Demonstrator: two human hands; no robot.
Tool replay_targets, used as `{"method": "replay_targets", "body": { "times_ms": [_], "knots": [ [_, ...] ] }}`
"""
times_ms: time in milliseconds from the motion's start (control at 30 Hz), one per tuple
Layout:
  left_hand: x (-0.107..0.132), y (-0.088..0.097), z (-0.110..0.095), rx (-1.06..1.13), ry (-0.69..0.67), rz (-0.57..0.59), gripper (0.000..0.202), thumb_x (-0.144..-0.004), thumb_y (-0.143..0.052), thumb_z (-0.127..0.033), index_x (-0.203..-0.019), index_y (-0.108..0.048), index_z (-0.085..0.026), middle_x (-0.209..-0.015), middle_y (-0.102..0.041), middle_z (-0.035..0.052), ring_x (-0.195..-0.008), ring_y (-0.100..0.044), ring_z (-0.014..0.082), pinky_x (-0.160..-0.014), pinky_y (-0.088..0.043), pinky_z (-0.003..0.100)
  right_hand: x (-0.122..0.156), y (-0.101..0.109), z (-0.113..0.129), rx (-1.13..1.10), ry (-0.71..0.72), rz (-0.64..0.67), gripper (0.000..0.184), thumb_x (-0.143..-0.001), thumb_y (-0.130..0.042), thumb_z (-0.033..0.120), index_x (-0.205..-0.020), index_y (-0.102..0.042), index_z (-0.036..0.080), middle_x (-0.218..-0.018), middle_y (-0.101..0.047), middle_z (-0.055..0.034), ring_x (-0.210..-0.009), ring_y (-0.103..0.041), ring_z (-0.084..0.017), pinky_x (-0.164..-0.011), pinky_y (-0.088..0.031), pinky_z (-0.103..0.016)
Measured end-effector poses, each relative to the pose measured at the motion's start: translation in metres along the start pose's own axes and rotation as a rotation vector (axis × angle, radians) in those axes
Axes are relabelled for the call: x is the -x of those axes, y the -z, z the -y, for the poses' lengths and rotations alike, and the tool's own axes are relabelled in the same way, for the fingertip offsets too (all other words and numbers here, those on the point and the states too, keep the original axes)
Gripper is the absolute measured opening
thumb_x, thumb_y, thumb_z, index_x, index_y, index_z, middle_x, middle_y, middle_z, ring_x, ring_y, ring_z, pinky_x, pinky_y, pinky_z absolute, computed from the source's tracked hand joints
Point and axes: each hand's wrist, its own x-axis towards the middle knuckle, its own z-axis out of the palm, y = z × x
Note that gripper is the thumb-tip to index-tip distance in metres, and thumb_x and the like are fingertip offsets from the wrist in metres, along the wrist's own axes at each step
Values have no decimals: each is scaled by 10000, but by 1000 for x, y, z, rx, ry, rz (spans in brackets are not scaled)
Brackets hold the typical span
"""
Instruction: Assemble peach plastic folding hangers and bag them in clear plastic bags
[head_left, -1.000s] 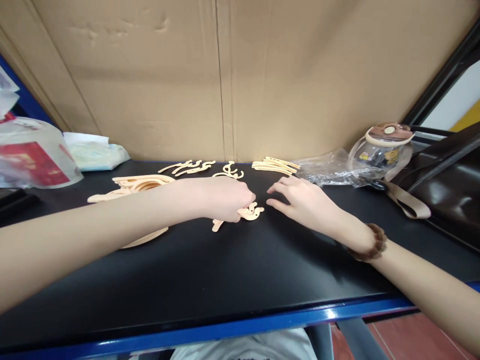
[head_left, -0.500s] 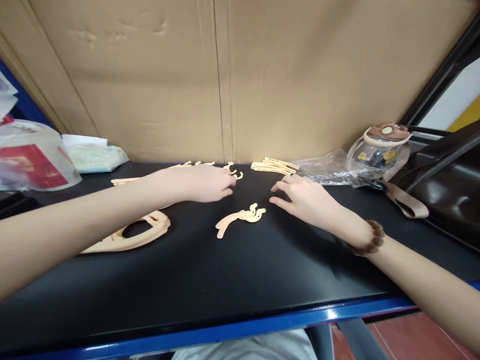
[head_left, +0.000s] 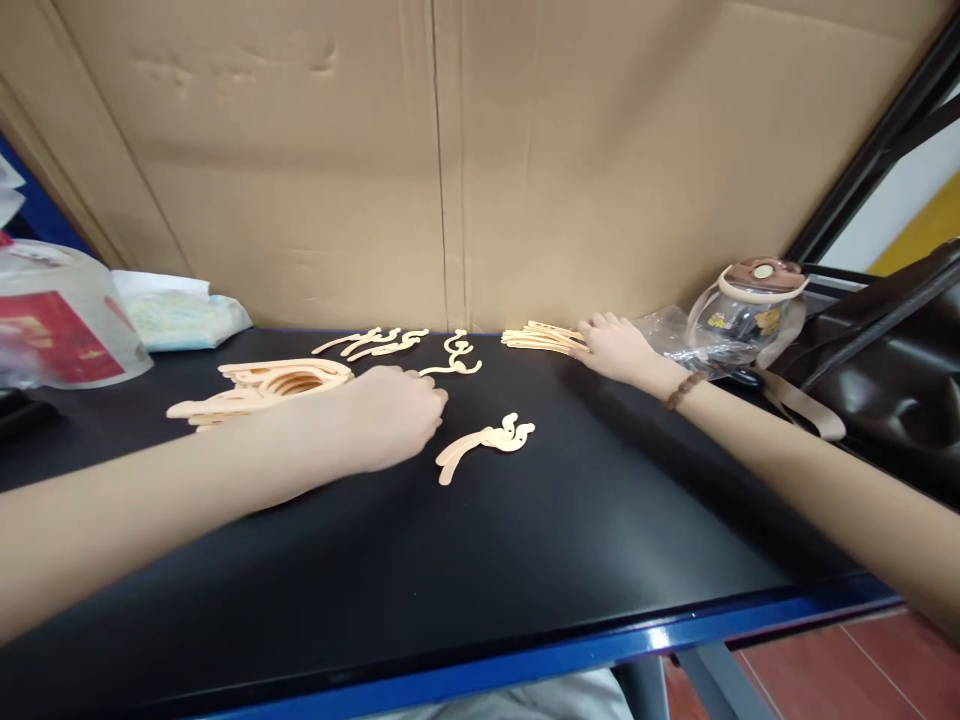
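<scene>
My left hand (head_left: 401, 415) is closed above the table, its fingers curled down and mostly hidden. Just beyond its knuckles a thin peach-coloured hook piece (head_left: 456, 370) shows; whether the fingers grip it is unclear. My right hand (head_left: 611, 345) is at the far side, its fingertips closed around the right end of a bundle of straight peach plastic strips (head_left: 536, 337). Nearer to me lies a pair of curved pieces with hooked ends (head_left: 487, 440). Behind my left forearm is a stack of peach hanger-like pieces (head_left: 289, 370), partly covered.
More curved hook pieces (head_left: 382, 343) lie along the back edge, against a cardboard wall (head_left: 450, 150). At left stand a plastic tub (head_left: 67, 315) and a soft packet (head_left: 180, 310). At right are a crumpled clear bag (head_left: 667, 335), a clear bottle (head_left: 750, 310) and a dark bag (head_left: 885, 370).
My left hand has drawn back toward me and slightly left, uncovering hook pieces at the back. My right hand has reached forward to the strips.
</scene>
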Motion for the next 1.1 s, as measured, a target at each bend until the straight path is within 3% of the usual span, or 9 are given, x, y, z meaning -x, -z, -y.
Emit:
{"method": "replay_targets", "body": {
  "times_ms": [67,233,433,733,833,1000,1100],
  "knots": [
    [8,6,-20,-114,25,48,227,-883,-455,-204,-952,-665,-153,-943,-693,133,-848,-659,288,-719,-467,378,-12,-8,-7,4,-18,30,420,-939,-438,357,-1243,-557,93,-1162,-628,-211,-1103,-553,-318,-894,-394,-399],
    [24,1,-49,-10,-72,-106,280,-952,-374,-201,-1070,-622,-147,-1037,-680,103,-887,-656,265,-755,-489,397,-28,-19,-14,-15,-38,71,413,-937,-427,382,-1228,-580,131,-1136,-666,-171,-1072,-572,-300,-867,-384,-377],
    [33,-10,-55,140,-153,-192,300,-957,-359,-186,-1178,-561,-158,-1166,-641,89,-953,-644,243,-746,-501,366,-30,-16,-13,-46,2,62,354,-926,-408,317,-1147,-643,171,-1092,-694,-125,-1033,-582,-274,-822,-375,-349],
    [38,-1,-65,271,-133,-220,219,-932,-457,-240,-1106,-578,-187,-984,-639,36,-840,-631,208,-676,-482,331,-29,-17,-9,-47,23,19,353,-895,-392,209,-1079,-685,139,-1080,-707,-140,-1017,-588,-265,-831,-340,-353],
    [37,-1,-69,296,-123,-220,291,-932,-495,-308,-1187,-561,-185,-1077,-639,52,-931,-624,224,-743,-500,343,-27,-18,-10,-61,29,3,336,-892,-405,206,-1064,-689,154,-1040,-721,-123,-988,-594,-256,-817,-339,-346],
    [35,-3,-72,262,-54,-205,662,-899,-468,-578,-1332,-484,-78,-1329,-539,172,-1150,-543,323,-929,-455,430,-20,-4,-7,-102,34,-70,341,-909,-398,201,-1061,-690,115,-1030,-717,-155,-994,-586,-287,-824,-349,-375],
    [32,-4,-72,263,-27,-152,705,-901,-471,-570,-1370,-443,-45,-1310,-553,193,-1128,-560,332,-925,-452,437,-5,11,4,-145,78,-124,350,-940,-376,223,-1091,-673,116,-1042,-712,-143,-999,-580,-281,-846,-357,-381]
  ]
}}
